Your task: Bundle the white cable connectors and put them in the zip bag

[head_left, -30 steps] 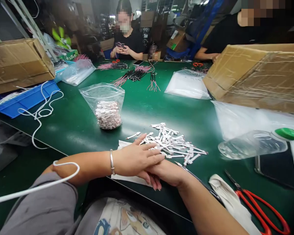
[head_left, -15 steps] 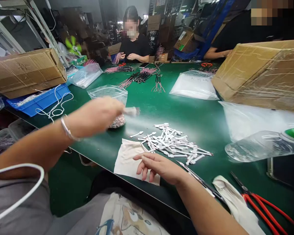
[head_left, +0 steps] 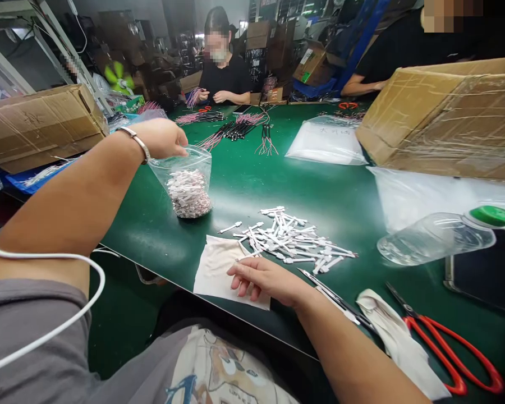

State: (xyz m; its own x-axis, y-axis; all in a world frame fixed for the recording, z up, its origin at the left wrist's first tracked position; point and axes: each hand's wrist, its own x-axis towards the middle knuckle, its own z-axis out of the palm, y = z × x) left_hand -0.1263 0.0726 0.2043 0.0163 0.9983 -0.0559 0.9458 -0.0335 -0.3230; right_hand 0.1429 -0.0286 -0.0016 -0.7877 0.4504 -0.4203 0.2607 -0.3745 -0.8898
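Note:
My left hand [head_left: 162, 137] is over the mouth of a clear zip bag [head_left: 162, 168] on the green table. Its fingers point down with a gap at the tips, and I see nothing between them. Packed in the lower bag are many small white and pinkish pieces [head_left: 189, 193]. My right hand [head_left: 256, 278] hovers over a cream cloth [head_left: 212, 269], fingers loosely bent and apart. Just beyond its fingertips lies one slim white piece [head_left: 249, 255]; whether they touch is unclear. A loose pile of white connector-like pieces [head_left: 292, 238] spreads to the right.
Tweezers [head_left: 336, 300], a crumpled light cloth [head_left: 391, 325] and red-handled scissors [head_left: 441, 342] lie at right. Beyond are a green-capped bottle [head_left: 437, 238], a dark phone [head_left: 488, 275] and a cardboard box [head_left: 446, 118]. Two people sit across the table, near wire bundles [head_left: 235, 129].
My left hand has moved left and up to the bag's mouth. The blurred whitish piece at its fingertips no longer shows. My right hand has barely moved.

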